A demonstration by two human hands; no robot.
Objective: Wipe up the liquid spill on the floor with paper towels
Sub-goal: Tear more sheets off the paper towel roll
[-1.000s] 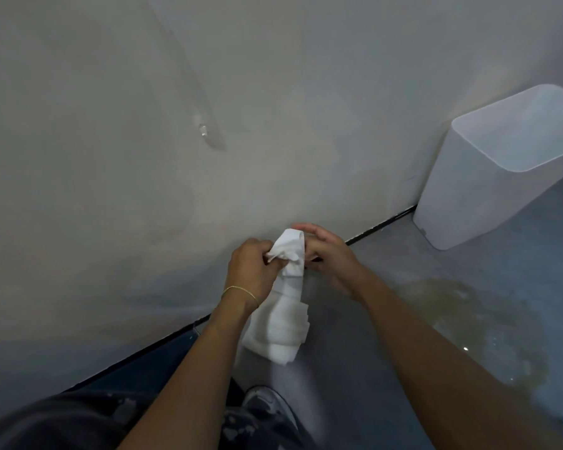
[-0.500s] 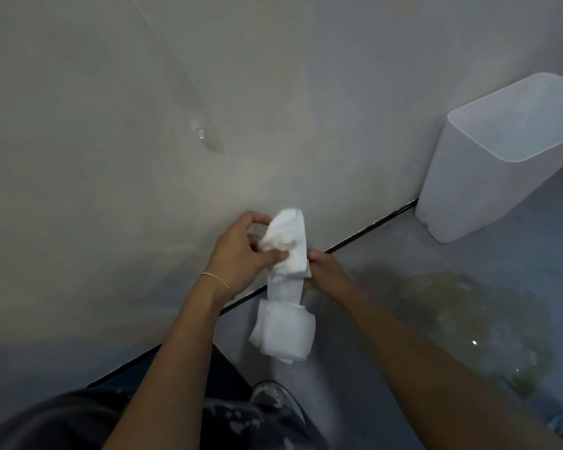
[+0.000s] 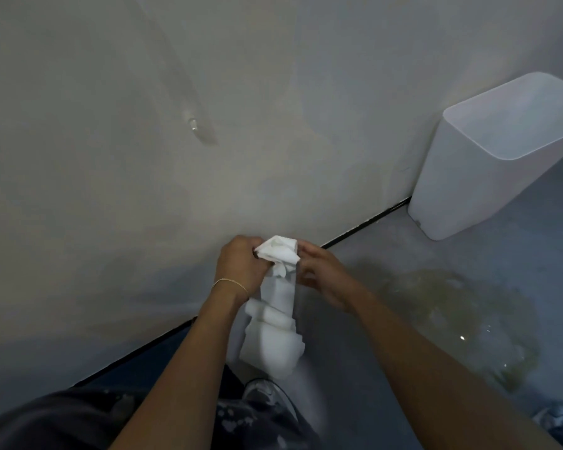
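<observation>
A strip of white paper towels [image 3: 275,315] hangs in front of me, bunched at the top and folded in layers at the bottom. My left hand [image 3: 241,267] grips the bunched top from the left. My right hand [image 3: 322,274] pinches the same top from the right. A yellowish liquid spill [image 3: 452,316] spreads over the grey floor to the right of my hands, below the bin. The towels hang in the air, clear of the spill.
A white plastic bin [image 3: 488,164] stands against the wall at the right. The pale wall [image 3: 143,157] fills the left and top, with a dark gap along its base. My shoes [image 3: 267,397] show at the bottom, one [image 3: 559,417] near the spill.
The towel strip has been gathered further at the top, and its folded lower part hangs lower and looser. Both hands have stayed close together on it.
</observation>
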